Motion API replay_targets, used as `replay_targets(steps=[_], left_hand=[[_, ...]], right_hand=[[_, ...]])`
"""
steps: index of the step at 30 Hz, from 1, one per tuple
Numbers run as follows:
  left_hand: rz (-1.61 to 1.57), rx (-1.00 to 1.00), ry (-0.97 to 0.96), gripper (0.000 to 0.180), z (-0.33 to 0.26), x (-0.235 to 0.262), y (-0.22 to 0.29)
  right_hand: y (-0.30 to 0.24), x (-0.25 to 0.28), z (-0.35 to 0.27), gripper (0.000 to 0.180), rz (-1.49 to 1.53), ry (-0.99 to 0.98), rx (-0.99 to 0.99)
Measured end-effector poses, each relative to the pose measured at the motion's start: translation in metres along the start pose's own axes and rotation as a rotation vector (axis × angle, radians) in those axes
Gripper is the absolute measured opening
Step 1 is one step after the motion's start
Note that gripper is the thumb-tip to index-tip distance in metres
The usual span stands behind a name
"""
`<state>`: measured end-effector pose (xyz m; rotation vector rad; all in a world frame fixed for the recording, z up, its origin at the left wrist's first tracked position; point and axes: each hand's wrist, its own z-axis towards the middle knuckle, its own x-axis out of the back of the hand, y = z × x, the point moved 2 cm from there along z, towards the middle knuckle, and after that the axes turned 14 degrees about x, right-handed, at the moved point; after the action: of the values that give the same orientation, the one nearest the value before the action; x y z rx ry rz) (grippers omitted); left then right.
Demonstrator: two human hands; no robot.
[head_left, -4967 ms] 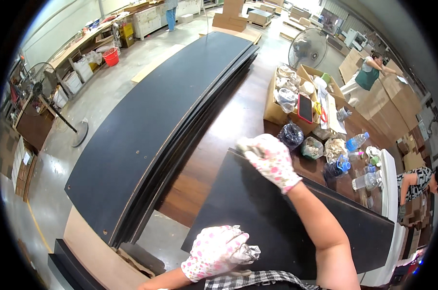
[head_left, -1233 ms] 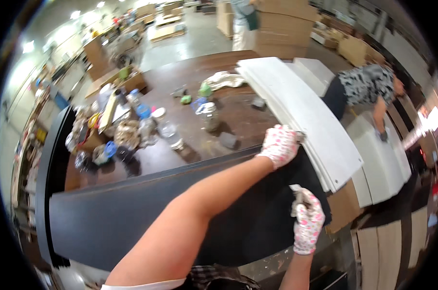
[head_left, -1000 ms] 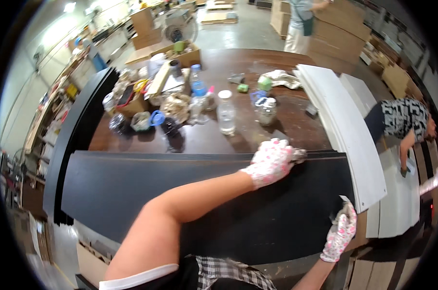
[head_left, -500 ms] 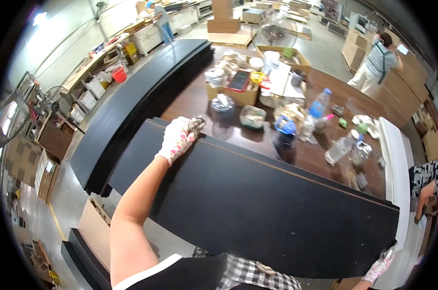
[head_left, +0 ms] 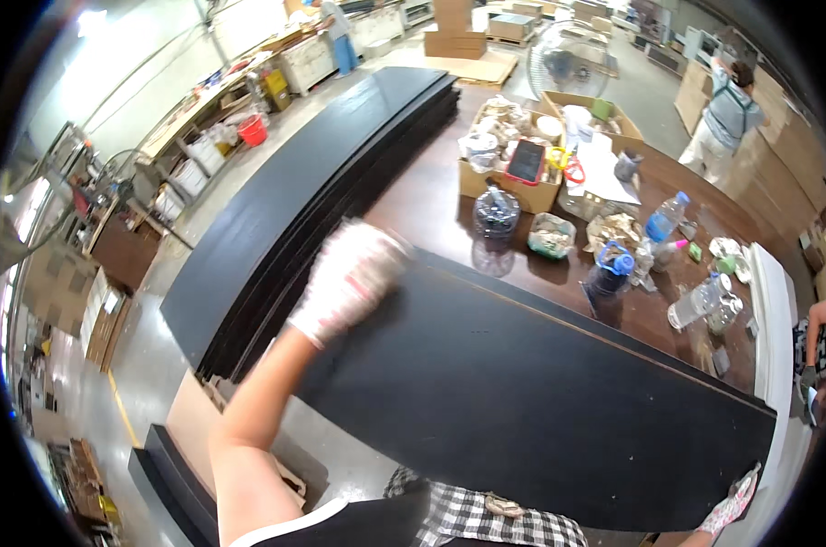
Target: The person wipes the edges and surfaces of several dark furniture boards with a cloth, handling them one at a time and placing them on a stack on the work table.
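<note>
A long black panel (head_left: pixel 540 401) lies in front of me, its far edge over the brown table (head_left: pixel 413 205). My left hand (head_left: pixel 354 278), in a white glove with a pink pattern, is over the panel's left end, close to a stack of curved black panels (head_left: pixel 312 173). Motion smears its fingers, and whether it touches the panel cannot be made out. My right hand (head_left: pixel 732 509), in a similar glove with greyish fingertips, grips the panel's near right corner.
On the table stand a carton of odds and ends with a phone (head_left: pixel 526 161) on top, a dark plastic jar (head_left: pixel 496 214), a blue-capped container (head_left: pixel 609 273) and several bottles (head_left: pixel 695 305). A white panel edge (head_left: pixel 775 337) borders the right. Other people work farther off.
My view has turned left, so the table and its things sit farther right. My left hand has moved leftward along the panel and is now blurred. The right hand stays at the corner.
</note>
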<state>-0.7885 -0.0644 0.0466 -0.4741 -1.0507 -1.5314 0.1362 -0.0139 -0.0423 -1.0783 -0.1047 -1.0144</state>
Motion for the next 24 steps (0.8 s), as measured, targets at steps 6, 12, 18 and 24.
replay_targets(steps=[6, 12, 18, 24], left_hand=[[0.007, -0.051, -0.26, 0.028, -0.043, 0.011, 0.076], [0.271, 0.596, 0.093, 0.033, -0.126, 0.118, -0.164], [-0.032, 0.228, -0.007, 0.022, -0.072, 0.07, -0.027], [0.164, 0.095, -0.221, 0.031, -0.041, -0.028, 0.055]], right_hand=[[-0.017, 0.005, -0.015, 0.037, -0.095, 0.106, 0.202], [-0.05, -0.018, -0.016, 0.035, -0.011, 0.085, 0.066], [-0.06, -0.022, -0.016, 0.054, -0.006, 0.0, 0.089], [-0.037, -0.011, -0.014, 0.044, 0.237, 0.066, -0.002]])
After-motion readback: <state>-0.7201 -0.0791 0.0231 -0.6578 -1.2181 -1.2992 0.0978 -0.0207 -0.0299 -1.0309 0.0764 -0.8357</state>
